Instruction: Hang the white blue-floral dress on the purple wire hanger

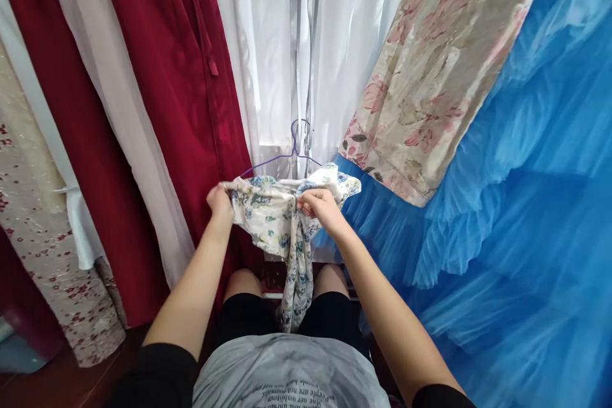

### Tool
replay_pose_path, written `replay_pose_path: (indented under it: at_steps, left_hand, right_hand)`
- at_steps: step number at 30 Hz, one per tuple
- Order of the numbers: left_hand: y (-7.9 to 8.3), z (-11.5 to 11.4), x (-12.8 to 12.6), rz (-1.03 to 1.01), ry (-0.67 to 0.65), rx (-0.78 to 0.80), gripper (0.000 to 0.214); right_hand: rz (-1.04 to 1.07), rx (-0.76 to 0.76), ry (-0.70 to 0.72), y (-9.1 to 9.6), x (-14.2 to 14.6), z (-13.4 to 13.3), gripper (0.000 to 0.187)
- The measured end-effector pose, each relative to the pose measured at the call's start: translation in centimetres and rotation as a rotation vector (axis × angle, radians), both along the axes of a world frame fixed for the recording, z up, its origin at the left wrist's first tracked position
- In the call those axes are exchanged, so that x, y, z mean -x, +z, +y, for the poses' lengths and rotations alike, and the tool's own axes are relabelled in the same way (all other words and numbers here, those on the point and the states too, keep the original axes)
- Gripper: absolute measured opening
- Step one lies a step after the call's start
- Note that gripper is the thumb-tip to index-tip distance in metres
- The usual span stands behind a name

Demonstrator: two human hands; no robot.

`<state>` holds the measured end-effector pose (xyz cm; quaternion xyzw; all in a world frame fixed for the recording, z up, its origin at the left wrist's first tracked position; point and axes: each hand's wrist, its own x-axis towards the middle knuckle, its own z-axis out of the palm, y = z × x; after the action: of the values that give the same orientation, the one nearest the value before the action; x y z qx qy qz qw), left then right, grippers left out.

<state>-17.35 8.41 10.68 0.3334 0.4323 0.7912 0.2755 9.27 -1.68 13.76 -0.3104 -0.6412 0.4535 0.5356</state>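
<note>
A white garment with blue and green flowers (268, 220) hangs in front of me on a thin purple hanger (294, 152). My left hand (220, 201) is closed on the garment's upper left edge. Near the garment's middle, my right hand (319, 205) pinches the cloth where a long gathered strip (297, 274) drops down between my knees. The hanger's hook stands up above the cloth, and its arms run into the garment's top. Fabric covers the hanger's lower part. Some fingertips of both hands are hidden by cloth or by the hand itself.
Dark red dresses (157, 64) and a pale pink one (105, 70) hang on the left. White cloth (268, 44) hangs behind the hanger. To the right are a beige dress with pink flowers (430, 95) and a wide blue tulle skirt (540, 223). Reddish floor (95, 379) shows at lower left.
</note>
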Motion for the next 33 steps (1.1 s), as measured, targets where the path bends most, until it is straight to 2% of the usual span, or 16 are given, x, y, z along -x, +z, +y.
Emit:
replay_pose_path:
  at_steps: [4,7,10,12,13,15,16,19,21,23,26,28,31,33]
  left_hand:
    - [-6.7,-1.9,-4.0,-0.139,-0.161,0.167,0.029]
    - [-9.6,-3.8,-7.4,-0.17,-0.319,0.181,0.032]
    - [-10.0,-5.6,-10.3,-0.16,-0.47,0.128,0.042]
    - [-8.9,-7.0,-12.1,-0.12,-0.565,0.043,0.042]
    - [-8.1,-7.7,-12.9,-0.087,-0.609,-0.009,0.041]
    - [-6.3,-9.5,-14.6,0.016,-0.681,-0.096,0.035]
    - [-5.4,-10.4,-15.4,0.076,-0.703,-0.122,0.032]
    - [-3.6,-12.8,-17.3,0.27,-0.732,-0.172,0.026]
    - [-3.1,-13.7,-18.0,0.376,-0.726,-0.204,0.024]
    - [-2.9,-13.9,-17.9,0.457,-0.699,-0.227,0.024]
    - [-3.1,-13.8,-16.9,0.519,-0.714,-0.222,0.027]
    - [-3.8,-13.9,-15.8,0.559,-0.855,-0.177,0.031]
    - [-5.9,-14.5,-13.9,0.74,-1.056,-0.073,0.044]
    - [-7.9,-15.0,-12.4,0.937,-1.085,0.026,0.046]
  right_hand:
    - [0.164,0.115,-0.073,-2.7,-0.5,-0.4,0.024]
    - [0.5,0.242,-0.261,-7.0,-2.7,-1.6,0.022]
    - [0.774,0.311,-0.561,-12.3,-5.7,-3.1,0.025]
    - [0.726,0.391,-0.714,-15.0,-7.2,-3.9,0.024]
    - [0.643,0.415,-0.748,-15.7,-7.7,-4.2,0.023]
    - [0.429,0.355,-0.736,-15.7,-7.9,-4.8,0.024]
    - [0.324,0.276,-0.679,-15.1,-7.6,-5.1,0.026]
    - [0.127,0.057,-0.346,-12.4,-5.9,-6.1,0.031]
    - [0.082,0.043,-0.114,-11.1,-4.5,-6.8,0.031]
    - [0.099,0.088,-0.005,-10.9,-3.4,-7.3,0.029]
    - [0.221,0.187,0.025,-11.4,-2.4,-7.6,0.028]
    - [0.334,0.245,0.005,-11.5,-2.4,-7.9,0.027]
    - [0.405,0.316,-0.025,-10.5,-3.3,-8.5,0.027]
    - [0.361,0.334,-0.042,-9.2,-5.0,-8.8,0.026]
